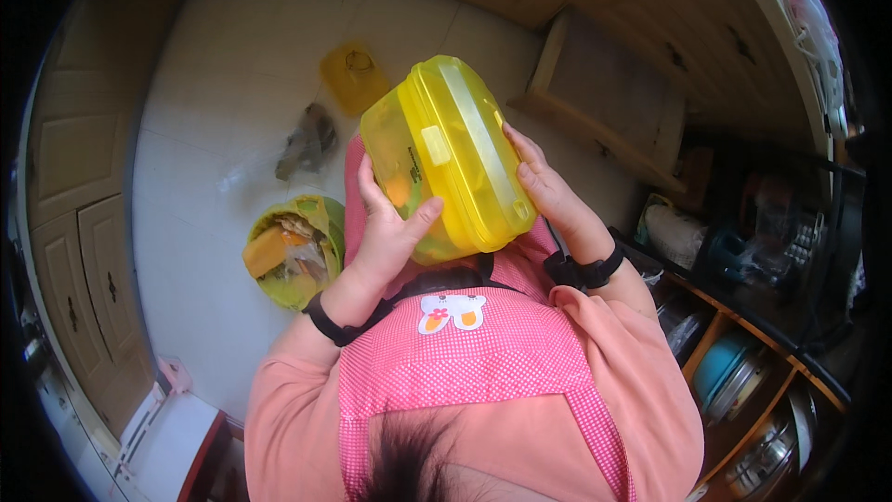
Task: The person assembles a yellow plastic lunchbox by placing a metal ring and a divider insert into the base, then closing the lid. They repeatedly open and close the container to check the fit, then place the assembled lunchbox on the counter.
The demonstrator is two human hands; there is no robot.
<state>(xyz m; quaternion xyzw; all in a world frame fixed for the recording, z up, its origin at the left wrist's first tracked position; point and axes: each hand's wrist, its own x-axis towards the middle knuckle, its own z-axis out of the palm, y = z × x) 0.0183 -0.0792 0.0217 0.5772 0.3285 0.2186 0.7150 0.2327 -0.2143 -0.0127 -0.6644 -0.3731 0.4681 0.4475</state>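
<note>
Translucent yellow box (455, 163), held tilted in front of the pink apron (465, 367). The left hand (395, 228) clasps its clearer body, thumb spread along the side; the right hand (548, 181) presses against the opposite, lidded side — a two-sided grip that presumably steadies the bulk. Below, a green bin (293, 296) holding refuse (269, 248) stands on the pale tiled floor (204, 158); wooden cabinets (70, 279) line the room, with a teal bowl (723, 367) shelved at right.

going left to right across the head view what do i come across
Wooden cupboard doors → yellow-green bin of rubbish → left hand → yellow plastic box → right hand → blue bowl-like item on a shelf.
</note>
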